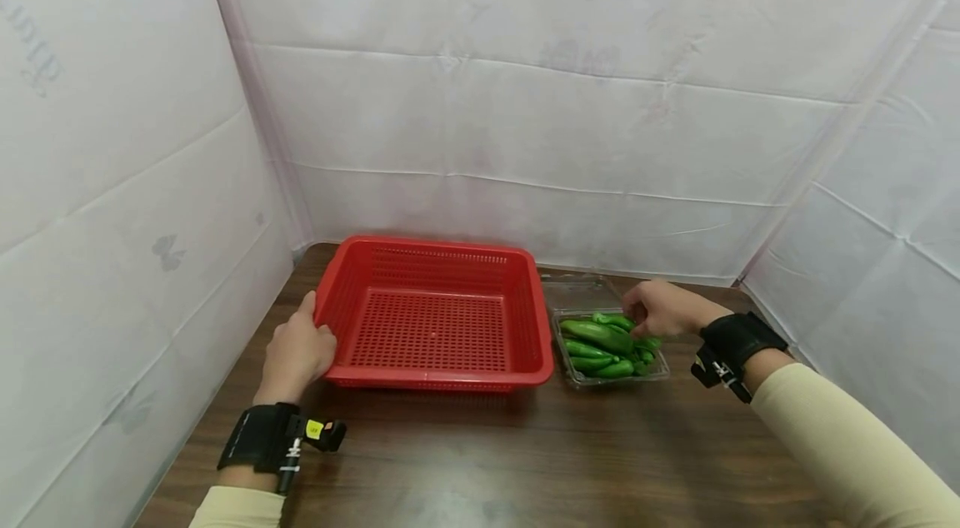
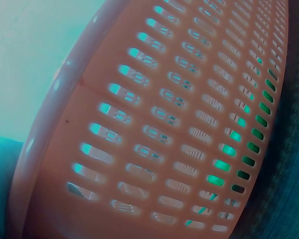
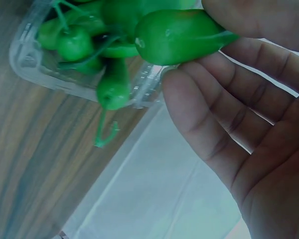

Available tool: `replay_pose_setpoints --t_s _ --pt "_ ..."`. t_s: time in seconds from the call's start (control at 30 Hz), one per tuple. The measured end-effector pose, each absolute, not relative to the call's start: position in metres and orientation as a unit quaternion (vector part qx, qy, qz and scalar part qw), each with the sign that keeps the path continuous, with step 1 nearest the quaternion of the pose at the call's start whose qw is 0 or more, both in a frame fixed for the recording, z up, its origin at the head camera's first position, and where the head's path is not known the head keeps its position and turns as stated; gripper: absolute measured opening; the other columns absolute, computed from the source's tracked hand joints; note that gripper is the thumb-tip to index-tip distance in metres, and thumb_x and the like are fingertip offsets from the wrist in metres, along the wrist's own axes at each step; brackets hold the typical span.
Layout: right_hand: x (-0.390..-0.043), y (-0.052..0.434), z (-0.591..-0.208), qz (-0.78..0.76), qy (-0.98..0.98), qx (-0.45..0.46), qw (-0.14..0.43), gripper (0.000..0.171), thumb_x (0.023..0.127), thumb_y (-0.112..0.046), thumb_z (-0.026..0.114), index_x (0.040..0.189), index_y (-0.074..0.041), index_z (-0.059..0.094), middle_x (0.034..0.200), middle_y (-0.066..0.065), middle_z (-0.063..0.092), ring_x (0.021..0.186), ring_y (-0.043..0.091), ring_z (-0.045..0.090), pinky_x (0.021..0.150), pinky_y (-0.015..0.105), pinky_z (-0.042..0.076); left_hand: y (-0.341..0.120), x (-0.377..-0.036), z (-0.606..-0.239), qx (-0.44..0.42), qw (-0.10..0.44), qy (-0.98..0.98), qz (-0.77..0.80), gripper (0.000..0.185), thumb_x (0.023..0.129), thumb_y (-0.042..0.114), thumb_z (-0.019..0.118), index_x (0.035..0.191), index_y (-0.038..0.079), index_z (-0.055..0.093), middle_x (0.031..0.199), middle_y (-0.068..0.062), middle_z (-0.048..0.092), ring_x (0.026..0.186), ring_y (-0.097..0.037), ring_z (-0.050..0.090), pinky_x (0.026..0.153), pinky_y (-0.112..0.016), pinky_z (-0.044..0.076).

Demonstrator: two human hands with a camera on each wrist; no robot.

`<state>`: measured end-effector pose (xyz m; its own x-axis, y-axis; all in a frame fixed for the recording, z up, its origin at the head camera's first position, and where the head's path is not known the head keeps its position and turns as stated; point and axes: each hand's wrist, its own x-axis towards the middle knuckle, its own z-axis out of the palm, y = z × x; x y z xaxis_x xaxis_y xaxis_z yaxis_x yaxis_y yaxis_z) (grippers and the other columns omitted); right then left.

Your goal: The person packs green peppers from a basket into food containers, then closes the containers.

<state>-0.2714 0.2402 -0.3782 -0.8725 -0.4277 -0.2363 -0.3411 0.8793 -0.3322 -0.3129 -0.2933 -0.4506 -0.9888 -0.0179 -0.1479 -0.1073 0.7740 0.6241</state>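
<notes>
The right hand (image 1: 663, 310) reaches over the clear plastic clamshell (image 1: 654, 374), and in the right wrist view its grip looks closed on one green pepper (image 3: 177, 36), thumb above and fingers (image 3: 199, 109) curled beneath it. That pepper sits at the top of the pile, at the far right corner of the clamshell and apart from the basket. To my eye the step is drawing one pepper out of the pack. Done well, I think, that means taking it by its thick body rather than the thin stem and lifting it straight up, so that the curling stems of its neighbours do not drag along and the light clamshell does not tip or slide.

The left hand (image 1: 296, 353) holds the near left corner of the red plastic basket (image 1: 442, 249), thumb over the rim and fingers out of sight under the edge; a firm hold there should keep the basket from skating on the tabletop (image 1: 525, 461).

The basket is a shallow perforated tray and holds nothing that I can see. The clamshell stands just beside its right wall, lid (image 1: 579, 291) thrown back flat behind it, and is packed with green peppers (image 1: 596, 349) lying mostly lengthwise, some stems poking over the rim. White sheeting (image 1: 525, 95) walls in the tabletop on three sides.
</notes>
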Motion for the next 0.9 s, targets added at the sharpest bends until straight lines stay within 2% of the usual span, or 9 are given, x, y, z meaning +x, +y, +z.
replay_pose_setpoints --t_s 0.23,0.43,0.57,0.73,0.83,0.9 --pt "-0.267 0.243 -0.394 -0.142 0.957 -0.190 0.166 0.022 0.085 -0.012 0.084 0.083 -0.011 0.063 0.067 -0.006 0.048 0.061 0.007 0.042 0.063 0.027 0.036 -0.294 -0.313 -0.452 -0.032 0.069 0.941 0.329 0.073 0.103 0.013 0.042 0.166 -0.001 0.008 0.132 -0.040 0.055 0.091 -0.038 0.064 0.067 -0.040 0.050" --pt "-0.264 0.247 -0.402 -0.131 0.957 -0.202 0.162 0.026 0.085 -0.016 0.085 0.079 -0.015 0.060 0.067 -0.007 0.047 0.060 0.005 0.040 0.060 0.026 0.034 -0.294 -0.313 -0.451 -0.029 0.067 0.940 0.333 0.072 0.103 0.012 0.042 0.165 -0.001 0.008 0.131 -0.040 0.055 0.089 -0.037 0.064 0.064 -0.038 0.049" --pt "-0.265 0.248 -0.403 -0.136 0.956 -0.202 0.162 0.022 0.085 -0.018 0.086 0.081 -0.015 0.064 0.067 -0.006 0.052 0.060 0.005 0.045 0.061 0.026 0.038 -0.294 -0.313 -0.451 -0.028 0.064 0.939 0.336 0.072 0.103 0.012 0.043 0.165 -0.001 0.009 0.130 -0.040 0.056 0.088 -0.036 0.064 0.063 -0.038 0.049" --pt "-0.265 0.246 -0.404 -0.156 0.951 -0.205 0.171 0.009 0.087 -0.011 0.082 0.090 -0.011 0.073 0.067 -0.007 0.057 0.061 0.003 0.051 0.066 0.026 0.045 -0.294 -0.313 -0.451 -0.028 0.064 0.940 0.335 0.072 0.103 0.012 0.043 0.165 -0.002 0.009 0.130 -0.040 0.056 0.089 -0.037 0.064 0.064 -0.038 0.049" --pt "-0.264 0.246 -0.406 -0.166 0.946 -0.213 0.178 0.007 0.089 -0.005 0.078 0.087 -0.010 0.074 0.063 -0.009 0.052 0.058 0.002 0.045 0.064 0.026 0.042 -0.294 -0.313 -0.451 -0.028 0.062 0.939 0.337 0.072 0.103 0.012 0.043 0.165 -0.001 0.010 0.130 -0.040 0.056 0.089 -0.036 0.065 0.064 -0.038 0.049" --pt "-0.264 0.246 -0.408 -0.172 0.944 -0.219 0.180 0.009 0.088 -0.003 0.077 0.086 -0.011 0.074 0.063 -0.009 0.054 0.058 0.001 0.046 0.063 0.025 0.042 -0.293 -0.312 -0.451 -0.028 0.061 0.939 0.338 0.072 0.103 0.012 0.043 0.165 -0.001 0.010 0.129 -0.040 0.057 0.088 -0.036 0.065 0.063 -0.038 0.049"
